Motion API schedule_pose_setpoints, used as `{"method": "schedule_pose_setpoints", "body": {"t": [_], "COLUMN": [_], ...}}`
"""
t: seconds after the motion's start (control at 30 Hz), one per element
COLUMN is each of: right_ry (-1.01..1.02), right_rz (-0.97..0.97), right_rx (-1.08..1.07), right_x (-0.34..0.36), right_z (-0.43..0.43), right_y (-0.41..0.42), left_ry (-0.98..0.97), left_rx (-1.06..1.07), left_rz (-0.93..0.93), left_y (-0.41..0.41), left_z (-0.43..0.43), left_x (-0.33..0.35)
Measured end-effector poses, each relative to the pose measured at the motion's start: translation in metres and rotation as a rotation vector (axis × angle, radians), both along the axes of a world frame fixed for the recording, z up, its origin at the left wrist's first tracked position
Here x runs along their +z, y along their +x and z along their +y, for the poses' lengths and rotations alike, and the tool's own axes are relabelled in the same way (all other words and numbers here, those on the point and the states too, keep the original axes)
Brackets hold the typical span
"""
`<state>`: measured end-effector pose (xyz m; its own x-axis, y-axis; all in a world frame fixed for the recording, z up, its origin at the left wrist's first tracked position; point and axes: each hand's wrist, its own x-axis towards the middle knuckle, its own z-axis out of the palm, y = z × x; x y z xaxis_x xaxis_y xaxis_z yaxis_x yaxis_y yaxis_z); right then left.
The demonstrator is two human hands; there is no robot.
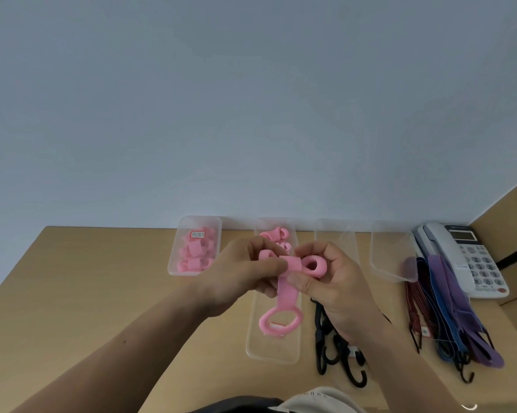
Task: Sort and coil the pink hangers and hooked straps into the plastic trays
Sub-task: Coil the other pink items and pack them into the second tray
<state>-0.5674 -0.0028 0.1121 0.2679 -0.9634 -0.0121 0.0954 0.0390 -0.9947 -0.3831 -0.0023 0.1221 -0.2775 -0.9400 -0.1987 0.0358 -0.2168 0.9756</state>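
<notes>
Both hands hold one pink hanger (284,290) above the long middle tray (273,354). My left hand (242,275) pinches its folded middle, and my right hand (331,281) grips the looped end at the right. The hanger's other ring end hangs down over the tray. Several coiled pink hangers (276,235) lie at this tray's far end. A smaller tray (174,263) at the left holds several pink coils with a label. Black hooked straps (337,359) lie on the table to the right of the middle tray.
Two clear trays (334,236) (392,263) stand at the back right. Red, blue and purple hooked straps (448,317) lie by a white desk telephone (471,257). A wooden partition rises at the far right, and a wall runs along the table's back edge.
</notes>
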Motion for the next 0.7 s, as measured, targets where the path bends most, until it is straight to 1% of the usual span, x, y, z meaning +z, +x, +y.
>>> {"method": "schedule_pose_setpoints", "body": {"t": [0.13,0.2,0.33,0.47,0.6,0.7], "right_ry": [0.045,0.085,0.114,0.061,0.032,0.02], "right_rz": [-0.055,-0.056,0.065,0.145,0.11,0.104], "right_rx": [0.014,-0.011,-0.023,-0.029,-0.072,-0.1], "right_x": [0.0022,0.0034,0.0038,0.0047,0.0058,0.0069], "right_z": [-0.0008,-0.0016,-0.0036,-0.0044,-0.0042,-0.005], "right_y": [-0.0002,0.0008,0.0004,0.0001,0.0011,0.0032], "left_ry": [-0.075,-0.109,-0.138,-0.119,-0.058,-0.032], "left_rx": [0.053,0.06,0.064,0.084,-0.035,-0.084], "left_rz": [0.003,0.002,0.001,-0.007,-0.073,-0.072], "left_y": [-0.0023,-0.0027,-0.0038,-0.0057,-0.0038,-0.0033], "left_z": [0.0002,0.0007,0.002,0.0042,0.0013,0.0006], "left_x": [-0.0014,-0.0011,-0.0042,-0.0043,0.0007,0.0038]}}
